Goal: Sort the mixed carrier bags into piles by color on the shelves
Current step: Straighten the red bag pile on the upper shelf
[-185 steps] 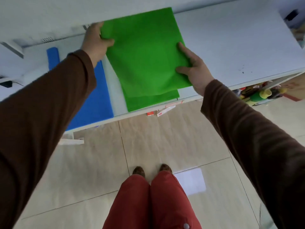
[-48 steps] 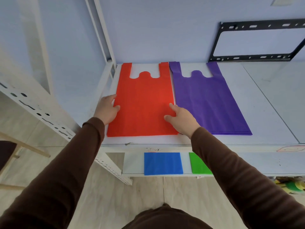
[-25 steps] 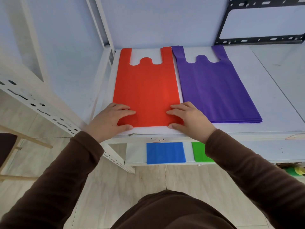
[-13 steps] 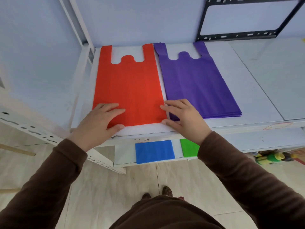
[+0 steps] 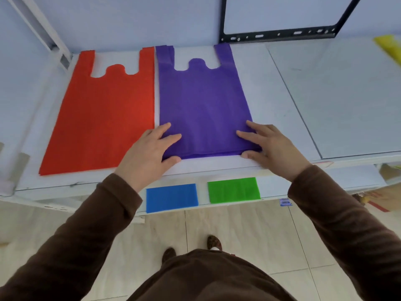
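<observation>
Black metal bracket (image 5: 280, 35) fixed to pale blue wall (image 5: 134, 20) at top, perforated along lower bar. White slotted upright post (image 5: 41, 27) runs diagonally at upper left corner. Beige tiled floor (image 5: 238, 231) below, thin grout lines crossing. Two dark patterned shoes (image 5: 213, 243) on floor, toes forward. Small blue-purple label (image 5: 284, 202) near lower shelf edge, print unreadable. Cardboard box (image 5: 388, 196) with red markings at right edge, partly cut off.

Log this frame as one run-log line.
hands: left hand, right hand squaring purple pile | beside: red pile | lower shelf: blue, green
</observation>
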Tool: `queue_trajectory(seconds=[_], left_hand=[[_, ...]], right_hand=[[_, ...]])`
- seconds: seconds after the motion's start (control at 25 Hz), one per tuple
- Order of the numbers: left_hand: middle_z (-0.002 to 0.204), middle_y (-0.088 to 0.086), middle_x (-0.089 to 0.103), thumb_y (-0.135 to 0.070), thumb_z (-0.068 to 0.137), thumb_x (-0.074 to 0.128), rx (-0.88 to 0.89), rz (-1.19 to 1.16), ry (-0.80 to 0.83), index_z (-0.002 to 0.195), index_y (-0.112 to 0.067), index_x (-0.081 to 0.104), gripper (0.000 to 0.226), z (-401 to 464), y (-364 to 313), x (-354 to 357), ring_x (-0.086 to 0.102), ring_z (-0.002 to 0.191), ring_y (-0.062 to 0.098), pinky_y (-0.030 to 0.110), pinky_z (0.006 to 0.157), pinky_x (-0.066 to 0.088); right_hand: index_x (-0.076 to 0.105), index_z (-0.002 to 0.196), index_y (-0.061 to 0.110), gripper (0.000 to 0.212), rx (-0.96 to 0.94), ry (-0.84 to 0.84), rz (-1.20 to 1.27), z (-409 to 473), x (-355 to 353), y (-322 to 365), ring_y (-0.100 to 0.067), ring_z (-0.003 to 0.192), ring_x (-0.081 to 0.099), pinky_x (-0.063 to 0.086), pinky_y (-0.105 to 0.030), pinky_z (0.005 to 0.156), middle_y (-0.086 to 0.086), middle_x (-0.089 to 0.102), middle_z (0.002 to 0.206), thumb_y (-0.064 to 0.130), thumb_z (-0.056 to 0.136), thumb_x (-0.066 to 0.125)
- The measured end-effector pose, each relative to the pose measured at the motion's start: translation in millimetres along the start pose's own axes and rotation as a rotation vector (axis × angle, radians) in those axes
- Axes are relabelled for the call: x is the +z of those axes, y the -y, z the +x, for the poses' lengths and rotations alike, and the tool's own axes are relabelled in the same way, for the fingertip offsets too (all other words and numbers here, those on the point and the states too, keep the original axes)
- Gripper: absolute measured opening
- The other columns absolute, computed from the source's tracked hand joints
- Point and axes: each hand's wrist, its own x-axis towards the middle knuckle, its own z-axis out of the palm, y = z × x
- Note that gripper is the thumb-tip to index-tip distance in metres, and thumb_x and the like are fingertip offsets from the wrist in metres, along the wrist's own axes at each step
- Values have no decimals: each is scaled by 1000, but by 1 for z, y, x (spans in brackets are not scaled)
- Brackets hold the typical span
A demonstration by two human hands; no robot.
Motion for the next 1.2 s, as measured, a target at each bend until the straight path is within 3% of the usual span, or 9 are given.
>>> queue_trajectory(seconds=[0.28,0.64,0.8,1.04,1.2], left_hand=[[150,0,41,-50,92,52,-74,37,28,143,-33,44,55,5,-6,5,40,132,22,38,111,35],[153,-2,38,-50,93,46,-64,11,62,145,-31,41,55,1,-3,5,34,138,20,37,113,32],[152,-2,39,-54,92,45,-50,24,56,145,-31,41,58,-1,-3,4,33,137,19,36,112,33],[145,-3,43,-46,92,54,-70,-8,31,141,-30,45,53,1,-10,1,34,133,18,35,109,35],[143,-2,42,-45,90,57,29,6,-40,139,-26,46,54,22,-42,-14,32,135,19,37,111,34]], right_hand=[[58,133,28,46,-60,-72,-13,5,10,-12,-32,125,47,44,-41,105,-9,49,146,36,88,65],[65,125,27,37,-69,-155,-39,0,13,-12,-28,117,55,50,-39,97,-5,60,135,37,90,61],[64,126,27,44,-46,-138,-28,-2,11,-11,-25,122,50,47,-37,102,-1,59,137,48,88,58],[60,129,28,47,25,-108,61,1,5,-7,-20,125,43,43,-35,105,3,54,139,44,85,66],[56,133,27,53,70,-161,73,-13,-10,-13,-20,131,37,36,-32,107,1,48,143,50,85,62]])
